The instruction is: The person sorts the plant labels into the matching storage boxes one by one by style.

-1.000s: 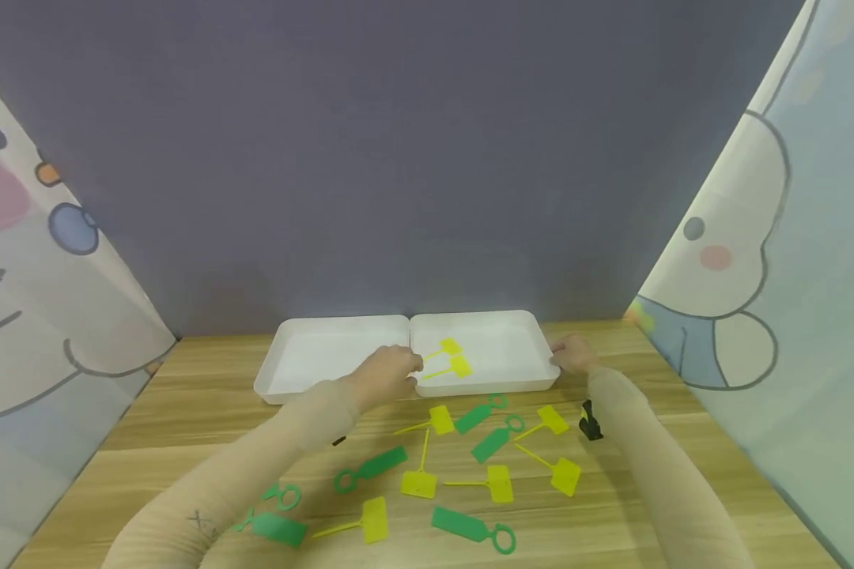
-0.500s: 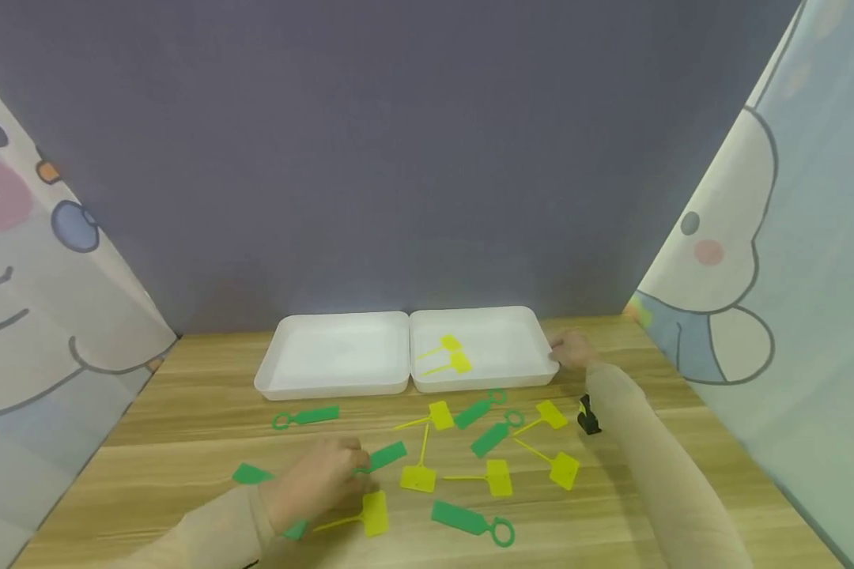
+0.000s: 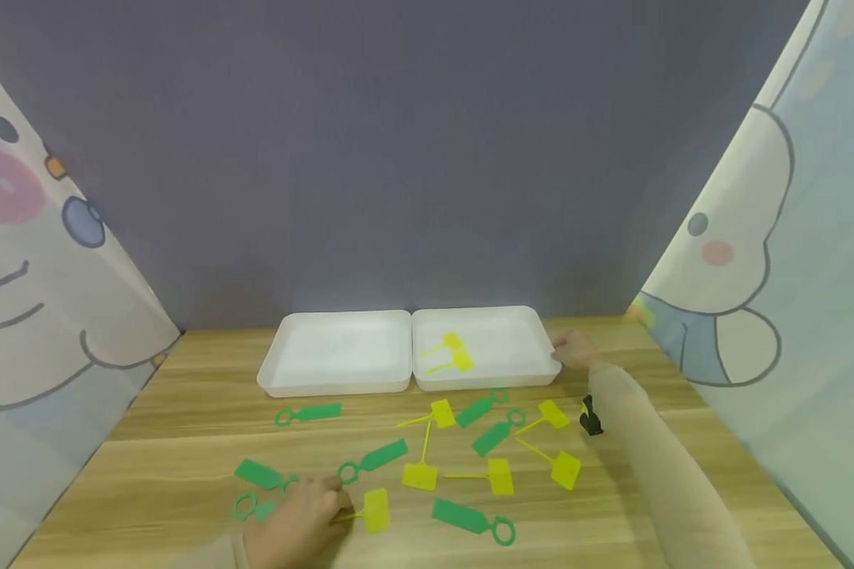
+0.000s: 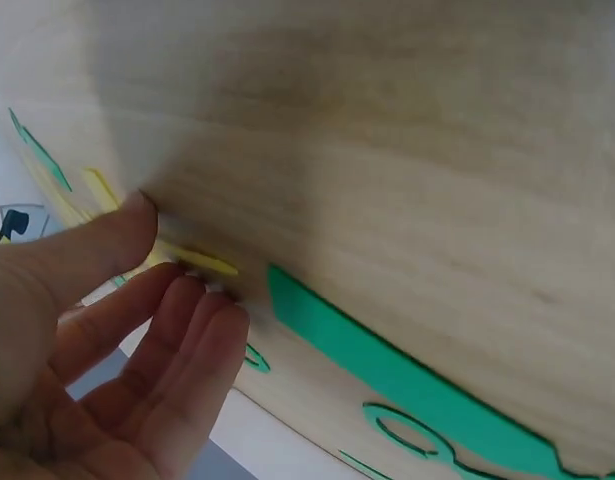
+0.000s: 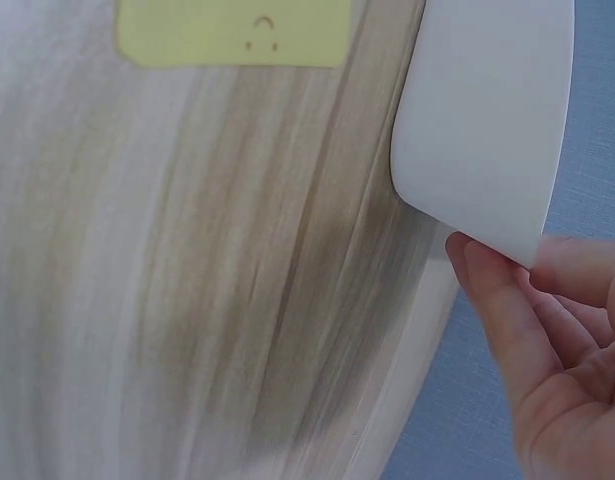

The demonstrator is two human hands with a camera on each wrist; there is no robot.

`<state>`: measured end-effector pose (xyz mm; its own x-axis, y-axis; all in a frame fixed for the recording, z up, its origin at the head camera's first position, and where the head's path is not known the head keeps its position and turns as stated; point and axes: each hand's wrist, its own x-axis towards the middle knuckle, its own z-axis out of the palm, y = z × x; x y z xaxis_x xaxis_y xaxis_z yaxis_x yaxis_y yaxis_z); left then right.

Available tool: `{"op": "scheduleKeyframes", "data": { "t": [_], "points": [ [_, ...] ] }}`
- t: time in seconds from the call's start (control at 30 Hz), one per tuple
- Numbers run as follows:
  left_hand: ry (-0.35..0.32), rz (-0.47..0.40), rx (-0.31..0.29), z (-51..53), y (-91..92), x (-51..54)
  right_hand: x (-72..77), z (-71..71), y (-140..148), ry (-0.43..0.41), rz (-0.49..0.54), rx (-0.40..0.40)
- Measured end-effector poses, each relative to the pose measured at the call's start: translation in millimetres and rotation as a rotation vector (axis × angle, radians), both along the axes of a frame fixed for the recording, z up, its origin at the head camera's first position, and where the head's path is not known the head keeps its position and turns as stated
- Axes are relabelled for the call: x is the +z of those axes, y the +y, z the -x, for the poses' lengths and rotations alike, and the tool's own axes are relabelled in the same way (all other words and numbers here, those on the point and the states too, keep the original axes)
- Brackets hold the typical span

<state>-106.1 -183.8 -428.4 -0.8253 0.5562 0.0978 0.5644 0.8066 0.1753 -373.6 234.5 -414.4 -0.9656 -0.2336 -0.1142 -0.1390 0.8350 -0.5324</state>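
My left hand (image 3: 295,521) is low over the table, its fingertips at the thin stem of a yellow cable-tie tag (image 3: 376,511). In the left wrist view the thumb and fingers stand either side of the yellow stem (image 4: 215,263), with a gap between them. Green ring tags (image 3: 258,474) lie beside and partly behind this hand. At the right end of the right white tray (image 3: 491,382), my right hand (image 3: 572,348) pinches the rim between thumb and fingers, as the right wrist view shows at the tray's corner (image 5: 482,130). Two yellow tags (image 3: 461,359) lie inside that tray.
A second white tray (image 3: 334,389) adjoins it on the left, bare inside. Several yellow tags (image 3: 420,476) and green tags (image 3: 459,514) are scattered over the wooden table (image 3: 149,458). A small black object (image 3: 590,417) sits by the right forearm. A dark panel (image 3: 413,158) stands behind.
My left hand has come from the tray's left end down and toward me, past a green tag, to the yellow tag. The right hand keeps its hold on the tray.
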Motion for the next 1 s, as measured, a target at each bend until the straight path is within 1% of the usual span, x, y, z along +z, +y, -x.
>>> {"op": "scheduleKeyframes", "data": {
  "t": [0.1, 0.27, 0.33, 0.47, 0.67, 0.8, 0.9, 1.0],
  "points": [
    [-0.001, 0.022, 0.003, -2.1, 0.5, -3.6, -1.6, -2.7, -0.5, -0.006, 0.011, -0.012],
    [0.011, -0.014, 0.024, -4.2, 2.5, -7.7, -2.6, -2.6, -1.7, -0.002, 0.01, -0.014],
    [0.022, -0.027, 0.03, -4.9, 2.9, -8.3, -2.7, -1.7, -2.0, 0.002, 0.012, -0.008],
    [0.017, -0.025, 0.039, -6.1, 3.8, -7.2, -3.2, -1.9, -2.5, -0.009, 0.018, -0.02],
    [0.037, 0.004, 0.056, -5.4, 3.6, -7.0, -5.4, -2.6, -4.1, -0.004, 0.018, -0.021],
    [0.024, 0.002, 0.06, -4.0, 0.9, -9.1, -6.6, -0.7, -4.6, 0.007, 0.019, -0.016],
    [0.038, -0.001, 0.055, -3.1, -0.7, -10.5, -6.8, 0.7, -4.4, 0.012, 0.018, -0.018],
    [0.067, 0.003, 0.055, -2.9, -1.9, -11.0, -7.1, 1.9, -3.8, 0.015, 0.009, -0.013]
  ]
}}
